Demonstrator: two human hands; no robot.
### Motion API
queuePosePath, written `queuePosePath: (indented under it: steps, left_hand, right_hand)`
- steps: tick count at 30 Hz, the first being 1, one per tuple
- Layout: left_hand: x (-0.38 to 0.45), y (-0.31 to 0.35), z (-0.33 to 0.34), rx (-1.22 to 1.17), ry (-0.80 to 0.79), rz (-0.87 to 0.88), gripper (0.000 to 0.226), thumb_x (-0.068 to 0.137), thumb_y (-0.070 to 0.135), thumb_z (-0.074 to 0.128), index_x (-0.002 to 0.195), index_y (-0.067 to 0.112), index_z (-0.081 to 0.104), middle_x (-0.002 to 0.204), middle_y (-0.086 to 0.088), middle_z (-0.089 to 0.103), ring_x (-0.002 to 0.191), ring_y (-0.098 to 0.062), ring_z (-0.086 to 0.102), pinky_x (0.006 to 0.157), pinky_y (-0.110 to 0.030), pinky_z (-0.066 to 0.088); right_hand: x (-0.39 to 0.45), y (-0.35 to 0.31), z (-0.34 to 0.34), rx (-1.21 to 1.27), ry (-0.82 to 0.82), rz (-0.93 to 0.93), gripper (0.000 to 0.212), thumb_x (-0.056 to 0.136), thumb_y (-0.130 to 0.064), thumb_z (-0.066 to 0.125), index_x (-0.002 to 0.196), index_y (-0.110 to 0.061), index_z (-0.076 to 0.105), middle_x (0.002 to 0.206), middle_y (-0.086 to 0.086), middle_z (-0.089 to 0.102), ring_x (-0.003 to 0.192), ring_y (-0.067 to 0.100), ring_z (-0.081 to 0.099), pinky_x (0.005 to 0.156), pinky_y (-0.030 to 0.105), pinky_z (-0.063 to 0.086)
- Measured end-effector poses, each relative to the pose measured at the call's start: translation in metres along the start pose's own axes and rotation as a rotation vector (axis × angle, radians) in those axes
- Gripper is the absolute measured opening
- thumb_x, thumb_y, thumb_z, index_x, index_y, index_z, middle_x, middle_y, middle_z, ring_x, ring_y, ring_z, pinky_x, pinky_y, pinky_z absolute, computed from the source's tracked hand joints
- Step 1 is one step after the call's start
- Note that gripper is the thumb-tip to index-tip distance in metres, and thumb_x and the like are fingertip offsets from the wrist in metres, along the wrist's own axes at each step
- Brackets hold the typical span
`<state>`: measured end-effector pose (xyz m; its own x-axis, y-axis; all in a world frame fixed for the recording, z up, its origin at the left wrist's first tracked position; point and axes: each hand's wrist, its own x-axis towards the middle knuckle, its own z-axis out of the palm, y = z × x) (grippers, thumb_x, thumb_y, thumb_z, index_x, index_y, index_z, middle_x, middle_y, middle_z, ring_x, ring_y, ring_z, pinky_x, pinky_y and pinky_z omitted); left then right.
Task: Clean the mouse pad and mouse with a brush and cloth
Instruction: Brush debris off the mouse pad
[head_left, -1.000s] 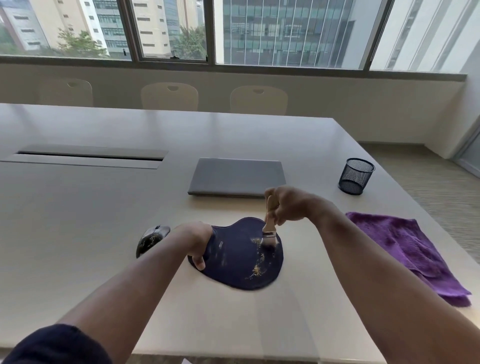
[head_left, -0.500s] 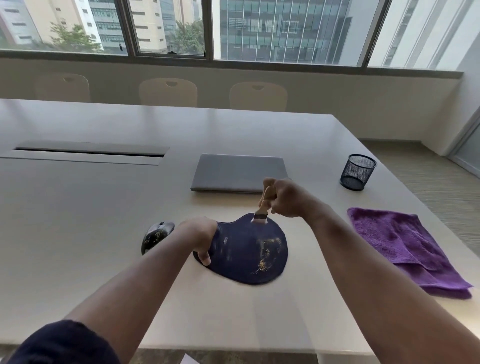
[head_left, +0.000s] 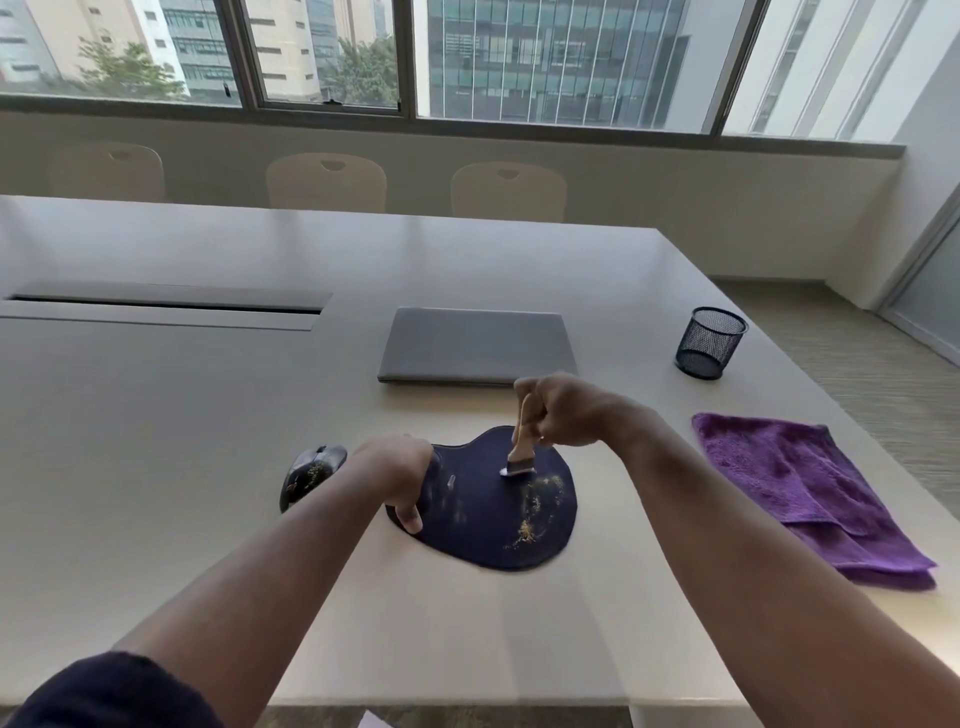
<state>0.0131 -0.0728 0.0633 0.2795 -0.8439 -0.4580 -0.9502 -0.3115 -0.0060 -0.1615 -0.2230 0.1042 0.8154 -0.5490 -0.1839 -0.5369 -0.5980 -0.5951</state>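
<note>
A dark navy mouse pad (head_left: 483, 525) lies on the pale table, with yellowish crumbs strewn over its right half. My left hand (head_left: 397, 467) grips the pad's left edge, thumb down on the table side. My right hand (head_left: 563, 410) grips the wooden handle of a small brush (head_left: 519, 447), whose bristles touch the pad near its upper middle. To the left of my left hand sits a dark mouse (head_left: 311, 475), speckled with crumbs. A purple cloth (head_left: 800, 488) lies folded on the table to the right.
A shut grey laptop (head_left: 475, 345) lies just behind the pad. A black mesh pen cup (head_left: 709, 343) stands at the back right near the table edge. A cable slot (head_left: 166, 306) runs across the table at the left. Chairs (head_left: 324, 182) line the far side.
The brush went from the pad's middle up to its far edge, then came back down a little onto the pad. My left hand kept its hold on the pad's edge.
</note>
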Motion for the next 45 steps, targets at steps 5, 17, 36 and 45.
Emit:
queuePosePath:
  steps: [5,17,36,45]
  left_hand:
    - [0.002,0.000,0.000,0.012,-0.002,0.003,0.074,0.057,0.040,0.092,0.121,0.023,0.060,0.116,-0.001,0.064,0.105,-0.025,0.062,0.088,-0.036,0.053]
    - [0.004,0.002,0.001,0.028,-0.022,-0.022,0.072,0.056,0.042,0.092,0.118,0.021,0.062,0.113,-0.001,0.065,0.104,-0.026,0.062,0.089,-0.035,0.053]
    - [0.006,0.001,0.001,0.044,-0.037,-0.007,0.069,0.058,0.042,0.091,0.117,0.022,0.062,0.112,-0.001,0.065,0.102,-0.026,0.063,0.089,-0.036,0.053]
    - [0.005,-0.004,0.004,0.015,-0.012,0.026,0.072,0.060,0.040,0.090,0.123,0.025,0.058,0.118,0.001,0.064,0.107,-0.025,0.060,0.091,-0.036,0.052]
  right_hand:
    - [-0.003,0.002,-0.011,0.022,0.059,0.000,0.024,0.079,0.007,0.062,0.069,-0.014,0.056,0.086,0.012,0.074,0.088,0.031,0.072,0.078,0.050,0.060]
    - [-0.020,0.012,-0.012,0.018,0.135,0.065,0.031,0.081,0.007,0.064,0.067,-0.018,0.054,0.086,0.010,0.074,0.084,0.031,0.073,0.079,0.048,0.060]
    - [-0.033,0.013,-0.016,-0.103,0.181,0.129,0.024,0.079,-0.002,0.071,0.073,-0.017,0.053,0.079,0.009,0.072,0.080,0.029,0.071,0.072,0.040,0.058]
    - [-0.034,0.011,-0.006,-0.062,0.279,0.066,0.025,0.080,-0.005,0.071,0.071,-0.022,0.055,0.080,0.006,0.071,0.081,0.030,0.069,0.074,0.039,0.059]
